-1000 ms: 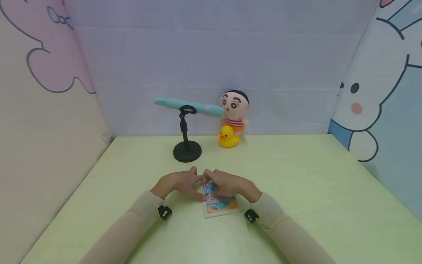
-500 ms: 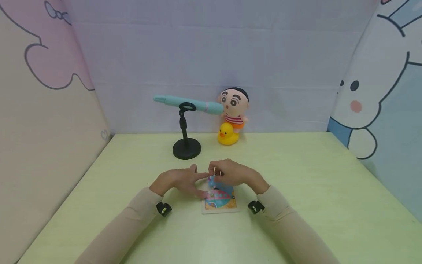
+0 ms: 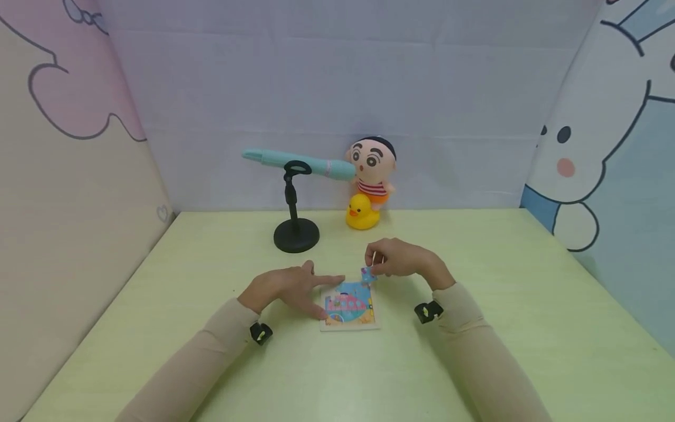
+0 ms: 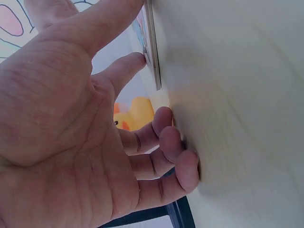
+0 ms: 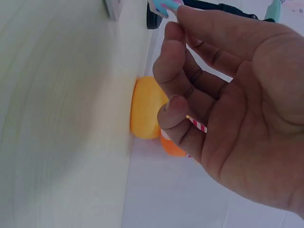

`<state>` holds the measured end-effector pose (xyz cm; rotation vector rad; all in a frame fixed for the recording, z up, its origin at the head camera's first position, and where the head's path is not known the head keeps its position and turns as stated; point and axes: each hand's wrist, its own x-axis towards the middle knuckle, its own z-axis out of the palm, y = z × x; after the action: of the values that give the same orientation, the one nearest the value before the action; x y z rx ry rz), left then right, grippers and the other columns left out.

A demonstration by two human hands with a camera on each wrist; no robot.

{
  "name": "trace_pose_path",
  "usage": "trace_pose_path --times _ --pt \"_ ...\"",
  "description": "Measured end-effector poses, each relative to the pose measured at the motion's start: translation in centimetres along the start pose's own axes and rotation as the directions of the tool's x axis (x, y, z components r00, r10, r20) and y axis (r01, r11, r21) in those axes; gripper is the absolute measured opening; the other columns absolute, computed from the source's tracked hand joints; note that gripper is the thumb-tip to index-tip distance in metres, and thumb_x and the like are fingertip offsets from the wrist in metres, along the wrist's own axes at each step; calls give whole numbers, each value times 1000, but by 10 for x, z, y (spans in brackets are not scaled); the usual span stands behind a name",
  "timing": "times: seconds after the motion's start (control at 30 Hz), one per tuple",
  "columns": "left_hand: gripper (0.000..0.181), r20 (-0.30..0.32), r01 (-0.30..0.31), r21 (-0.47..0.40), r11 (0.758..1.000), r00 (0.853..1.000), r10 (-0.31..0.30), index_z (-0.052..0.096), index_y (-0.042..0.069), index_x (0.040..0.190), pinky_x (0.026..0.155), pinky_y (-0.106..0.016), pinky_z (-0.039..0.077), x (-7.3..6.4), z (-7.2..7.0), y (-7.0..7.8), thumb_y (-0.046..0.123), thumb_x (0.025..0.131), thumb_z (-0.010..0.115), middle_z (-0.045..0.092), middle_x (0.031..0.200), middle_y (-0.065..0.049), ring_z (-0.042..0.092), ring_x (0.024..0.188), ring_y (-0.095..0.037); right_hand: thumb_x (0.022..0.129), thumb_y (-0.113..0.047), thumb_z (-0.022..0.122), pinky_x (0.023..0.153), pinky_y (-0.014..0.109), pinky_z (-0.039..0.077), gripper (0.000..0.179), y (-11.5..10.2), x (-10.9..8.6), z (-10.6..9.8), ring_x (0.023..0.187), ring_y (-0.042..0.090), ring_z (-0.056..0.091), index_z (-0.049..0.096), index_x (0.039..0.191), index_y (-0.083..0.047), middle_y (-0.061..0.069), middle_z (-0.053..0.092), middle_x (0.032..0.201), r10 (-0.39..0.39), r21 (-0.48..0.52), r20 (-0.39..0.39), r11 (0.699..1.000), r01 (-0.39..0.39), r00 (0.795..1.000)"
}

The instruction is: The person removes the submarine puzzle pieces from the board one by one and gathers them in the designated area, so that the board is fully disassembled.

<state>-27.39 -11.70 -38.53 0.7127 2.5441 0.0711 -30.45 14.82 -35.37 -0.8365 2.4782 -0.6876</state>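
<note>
A small wooden jigsaw puzzle with a pink and blue picture lies flat near the middle of the table. Spread along its left side is my left hand, the index finger reaching over the top left corner and the thumb at the lower left edge. The other fingers of the left hand bend down at the tabletop in the left wrist view. My right hand pinches a blue puzzle piece between thumb and fingertips at the puzzle's top right corner. In the right wrist view this piece shows only partly.
Behind the hands, a black stand holds a turquoise microphone-shaped object on its ring. A yellow rubber duck sits in front of a cartoon boy doll at the back wall. Printed walls close off both sides.
My right hand has lifted the puzzle piece off the top left part of the puzzle and moved it right. My left hand stays at the left edge, its index finger straighter.
</note>
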Motion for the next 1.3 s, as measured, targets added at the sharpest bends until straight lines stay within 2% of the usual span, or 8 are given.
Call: trace_pose_path --times 0.17,0.37,0.63,0.77,0.9,1.1,1.3 --pt "83 -5 -22 -45 999 1000 22 29 50 153 90 -47 45 0 -2 -7 65 82 70 44 132 -15 54 106 -26 97 -8 65 64 29 46 6 18 -3 -6 66 16 54 60 99 -7 4 62 86 42 -4 16 999 -42 999" --pt "85 -8 -31 -71 997 1000 30 29 46 155 90 -47 45 -4 -7 -10 60 83 73 44 127 -16 53 104 -27 96 -8 65 65 29 43 5 32 -6 -11 68 16 52 61 98 -5 5 62 85 103 13 14 995 -103 995" --pt "85 -18 -62 -141 988 998 60 30 36 153 92 -49 46 -4 -9 -13 55 83 76 45 124 -15 53 103 -28 94 -6 66 69 29 45 4 40 -4 -13 77 16 54 63 98 -5 6 65 93 110 -41 -13 993 -110 994" --pt "80 -15 -63 -157 986 998 61 32 36 148 93 -48 45 -1 -8 -12 53 84 76 45 123 -14 53 102 -28 95 -7 65 71 30 44 4 43 -4 -12 80 18 54 62 97 -6 7 63 96 113 -68 -29 991 -115 993" --pt "80 -1 -58 -164 985 998 59 33 38 148 93 -49 45 2 -3 -11 52 83 77 45 123 -13 52 104 -28 97 -10 64 68 30 41 4 47 -6 -7 75 17 50 62 97 -7 4 56 88 157 -72 -38 985 -159 987" --pt "79 7 -47 -140 989 999 48 34 41 148 94 -50 46 5 -4 -9 53 83 77 46 124 -12 52 106 -28 97 -9 61 62 29 39 3 42 -2 -1 65 14 47 64 97 -9 2 55 81 100 -100 -55 989 -105 993" --pt "80 9 -42 -156 987 999 44 36 41 148 93 -51 46 6 -5 -11 54 82 77 46 123 -12 52 107 -29 98 -7 59 60 28 41 12 22 12 10 61 14 49 67 104 -15 1 55 76 55 -73 -5 996 -55 998"
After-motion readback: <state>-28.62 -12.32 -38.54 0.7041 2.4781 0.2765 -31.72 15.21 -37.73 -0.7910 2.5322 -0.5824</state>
